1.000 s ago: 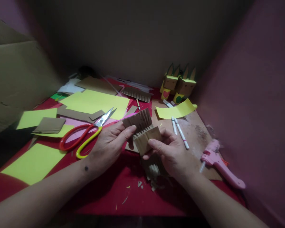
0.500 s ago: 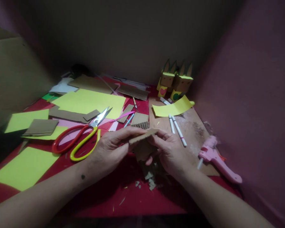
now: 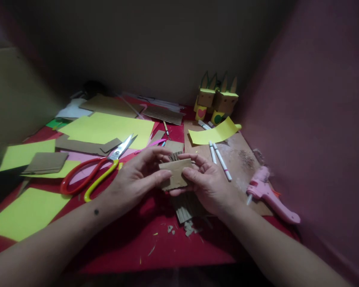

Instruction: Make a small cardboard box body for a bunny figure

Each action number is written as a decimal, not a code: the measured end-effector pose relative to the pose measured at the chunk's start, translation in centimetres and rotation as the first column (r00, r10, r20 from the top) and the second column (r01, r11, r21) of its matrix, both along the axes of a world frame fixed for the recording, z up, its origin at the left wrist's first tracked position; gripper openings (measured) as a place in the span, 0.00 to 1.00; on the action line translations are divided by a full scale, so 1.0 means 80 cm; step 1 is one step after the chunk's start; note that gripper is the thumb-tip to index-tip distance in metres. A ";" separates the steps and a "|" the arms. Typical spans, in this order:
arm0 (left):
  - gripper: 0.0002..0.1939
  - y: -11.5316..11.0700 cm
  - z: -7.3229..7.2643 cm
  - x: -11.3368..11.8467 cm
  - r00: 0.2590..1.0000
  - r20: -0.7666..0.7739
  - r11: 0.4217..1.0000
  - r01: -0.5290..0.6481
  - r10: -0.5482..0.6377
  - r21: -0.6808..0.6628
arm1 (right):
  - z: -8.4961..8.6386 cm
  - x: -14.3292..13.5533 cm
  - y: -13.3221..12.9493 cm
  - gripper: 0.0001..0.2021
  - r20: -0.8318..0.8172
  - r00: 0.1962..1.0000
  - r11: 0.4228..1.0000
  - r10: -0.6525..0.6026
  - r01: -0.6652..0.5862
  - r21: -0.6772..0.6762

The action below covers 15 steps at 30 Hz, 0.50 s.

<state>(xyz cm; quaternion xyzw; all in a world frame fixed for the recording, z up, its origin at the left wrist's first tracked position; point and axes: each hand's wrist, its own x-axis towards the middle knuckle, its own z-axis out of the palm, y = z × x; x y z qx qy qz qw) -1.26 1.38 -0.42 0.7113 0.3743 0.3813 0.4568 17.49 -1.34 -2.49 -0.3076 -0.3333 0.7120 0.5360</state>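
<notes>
Corrugated cardboard piece [image 3: 176, 177], small and brown, is held between a person's two bare hands, raised above the near middle of a red-covered table [image 3: 128, 251]. Its plain face is towards the viewer; a ribbed part shows just behind its top edge, and whether that belongs to the same piece cannot be told. The left hand [image 3: 140, 169] has its grip closed on the left side, thumb on the near face and fingers curled behind. The right hand [image 3: 208, 181] grips the right side in the same way.

Handling it well would likely mean keeping both thumbs level, spreading pressure over the face and working gently along the ribs, since thin corrugated layers may crease or tear.

Below the hands lie a strip of ribbed cardboard [image 3: 183, 213] and pale scraps [image 3: 189, 228]. Scissors [image 3: 116, 154] with one red and one yellow handle rest to the left, blades parted; a pink glue gun [image 3: 265, 191] lies to the right, at the edge of a brown board [image 3: 237, 169].

As for containers, a large cardboard panel [image 3: 10, 87] at far left may be a box's side, but its inside is hidden, so any contents cannot be told.
</notes>
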 end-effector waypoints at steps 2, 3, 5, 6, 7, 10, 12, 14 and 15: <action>0.11 0.000 0.001 0.003 0.999 -0.044 0.984 -0.005 -0.003 -0.180 | 0.000 -0.003 -0.001 0.19 0.051 0.997 0.998 -0.050 0.048 0.041; 0.10 0.000 0.001 0.004 0.996 -0.085 0.973 0.008 -0.029 -0.232 | 0.000 -0.003 -0.002 0.18 0.090 0.993 0.996 -0.071 0.066 0.057; 0.13 0.000 -0.001 0.003 0.988 -0.147 0.974 0.007 -0.041 -0.226 | 0.002 -0.001 -0.003 0.15 0.216 0.971 0.993 -0.102 0.088 0.073; 0.13 0.000 -0.003 0.003 0.989 -0.149 0.984 -0.004 -0.023 -0.179 | 0.004 0.001 -0.004 0.13 0.289 0.951 0.993 -0.110 0.093 0.074; 0.12 -0.001 -0.004 0.002 0.990 -0.143 0.992 -0.013 -0.004 -0.122 | 0.005 0.003 -0.004 0.11 0.352 0.929 0.993 -0.113 0.092 0.076; 0.11 -0.001 -0.004 0.002 0.988 -0.151 0.998 0.010 -0.018 -0.055 | 0.005 0.009 -0.005 0.07 0.453 0.886 0.993 -0.103 0.065 0.099; 0.12 -0.001 -0.001 0.003 0.985 -0.165 0.990 0.022 -0.046 -0.142 | 0.003 0.010 -0.006 0.05 0.448 0.890 0.994 -0.083 0.043 0.098; 0.15 -0.001 0.004 0.006 0.982 -0.165 0.953 0.035 -0.088 -0.300 | 0.001 0.008 -0.007 0.06 0.407 0.910 0.996 -0.077 0.053 0.069; 0.16 -0.001 0.006 0.007 0.982 -0.156 0.925 0.045 -0.111 -0.377 | -0.001 0.006 -0.007 0.07 0.376 0.924 0.997 -0.075 0.062 0.046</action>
